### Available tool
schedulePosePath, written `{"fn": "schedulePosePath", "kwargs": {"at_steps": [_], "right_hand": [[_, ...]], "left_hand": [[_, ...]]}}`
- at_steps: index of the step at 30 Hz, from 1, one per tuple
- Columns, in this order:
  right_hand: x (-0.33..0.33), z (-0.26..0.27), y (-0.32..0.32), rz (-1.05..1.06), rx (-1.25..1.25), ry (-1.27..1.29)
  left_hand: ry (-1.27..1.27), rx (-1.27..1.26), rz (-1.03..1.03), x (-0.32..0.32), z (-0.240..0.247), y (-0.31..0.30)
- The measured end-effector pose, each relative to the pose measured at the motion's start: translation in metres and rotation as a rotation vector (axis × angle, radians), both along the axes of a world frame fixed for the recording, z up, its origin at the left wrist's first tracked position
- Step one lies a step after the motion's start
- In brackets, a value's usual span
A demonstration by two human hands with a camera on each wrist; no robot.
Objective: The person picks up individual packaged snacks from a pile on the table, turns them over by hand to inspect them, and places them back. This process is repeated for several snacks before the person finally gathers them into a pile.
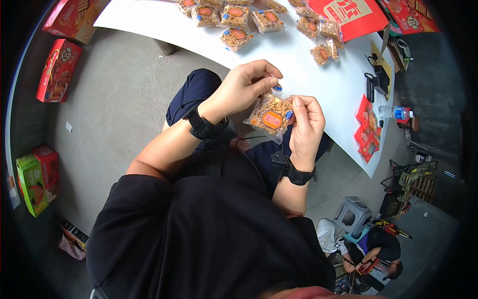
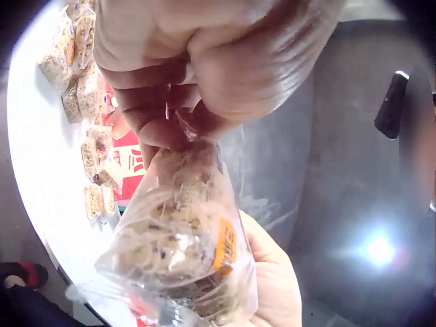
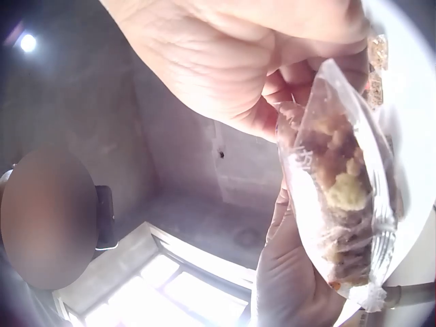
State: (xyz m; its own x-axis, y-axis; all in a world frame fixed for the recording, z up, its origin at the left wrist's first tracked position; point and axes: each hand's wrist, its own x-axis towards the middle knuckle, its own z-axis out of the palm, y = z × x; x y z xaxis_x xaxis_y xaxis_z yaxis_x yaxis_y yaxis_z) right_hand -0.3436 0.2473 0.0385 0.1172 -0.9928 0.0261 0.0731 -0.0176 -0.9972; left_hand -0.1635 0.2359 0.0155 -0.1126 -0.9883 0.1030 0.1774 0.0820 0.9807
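Note:
In front of my lap, both hands hold a clear plastic snack packet (image 1: 272,115) with golden, crispy-looking pieces inside and an orange label. My left hand (image 1: 246,85) pinches its upper end between thumb and fingers. The thumb and fingers of my right hand (image 1: 307,122) grip its right edge. Seen from the left wrist, the packet (image 2: 180,238) hangs below the pinching fingers, its plastic gathered there. The right wrist view shows the packet (image 3: 337,197) edge-on, with a crimped seam along one side.
Several similar packets (image 1: 234,17) lie on the white table (image 1: 294,65), beside a red bag (image 1: 351,19). Red wrappers (image 1: 367,130) and a water bottle (image 1: 396,112) are at its right. Red boxes (image 1: 59,70) stand on the floor at left. Another person (image 1: 381,249) sits at lower right.

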Motion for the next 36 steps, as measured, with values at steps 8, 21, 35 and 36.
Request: {"fn": "schedulePosePath", "kwargs": {"at_steps": [8,21,35,36], "right_hand": [[0.0,-0.001,-0.004,-0.193,-0.171,0.025],[0.008,-0.017,0.01,-0.115,-0.643,0.571],[0.011,-0.02,0.012,-0.119,-0.637,0.633],[0.013,-0.019,0.011,-0.117,-0.647,0.622]], "left_hand": [[0.149,0.278,0.09,0.005,-0.019,-0.006],[1.025,0.396,-0.368,0.004,-0.016,-0.01],[1.12,0.337,-0.351,-0.003,-0.017,-0.006],[1.087,0.319,-0.34,-0.004,-0.015,-0.004]]}}
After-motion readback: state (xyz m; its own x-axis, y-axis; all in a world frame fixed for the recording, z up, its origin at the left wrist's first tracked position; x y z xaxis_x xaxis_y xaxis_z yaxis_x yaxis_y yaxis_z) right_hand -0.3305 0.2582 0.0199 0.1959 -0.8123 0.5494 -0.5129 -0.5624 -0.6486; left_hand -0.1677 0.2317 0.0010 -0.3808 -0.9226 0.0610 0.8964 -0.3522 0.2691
